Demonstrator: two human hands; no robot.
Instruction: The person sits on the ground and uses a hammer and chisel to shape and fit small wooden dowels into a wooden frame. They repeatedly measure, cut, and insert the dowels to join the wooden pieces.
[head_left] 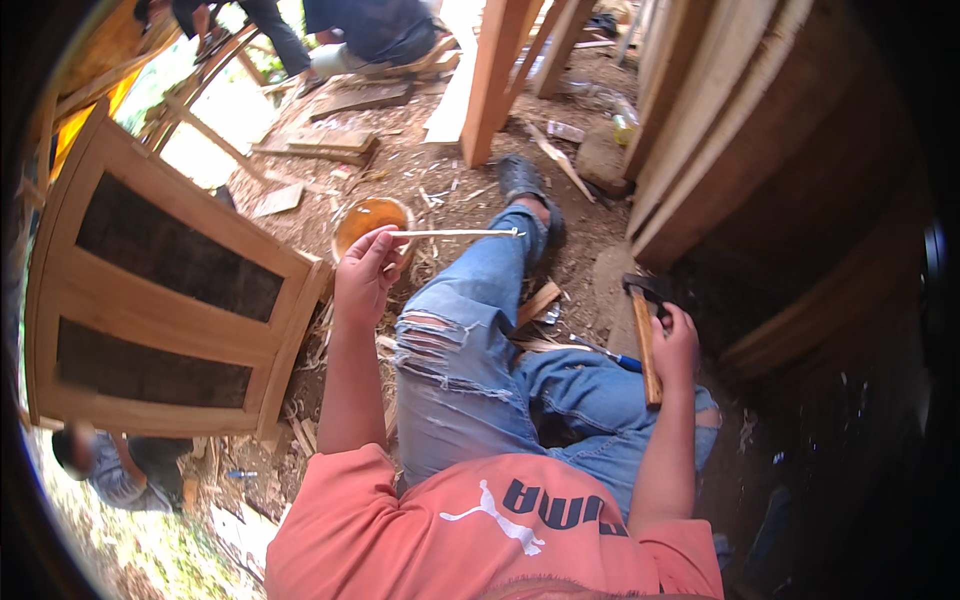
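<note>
My left hand is closed, pinching one end of a thin pale wooden stick. The stick points right, above my lower leg in torn jeans. Just beyond that hand sits a round container with an orange-brown inside, partly covered by my fingers. My right hand has curled fingers at a hammer with a wooden handle and dark head. The handle's lower end reaches over my bent leg; the grip is partly hidden. Left of the handle, a blue-handled chisel lies against my leg.
A panelled wooden door stands tilted at left. Thick boards lean at right, and an upright post rises ahead. Wood shavings and offcuts litter the dirt floor. Other people are at far left and lower left.
</note>
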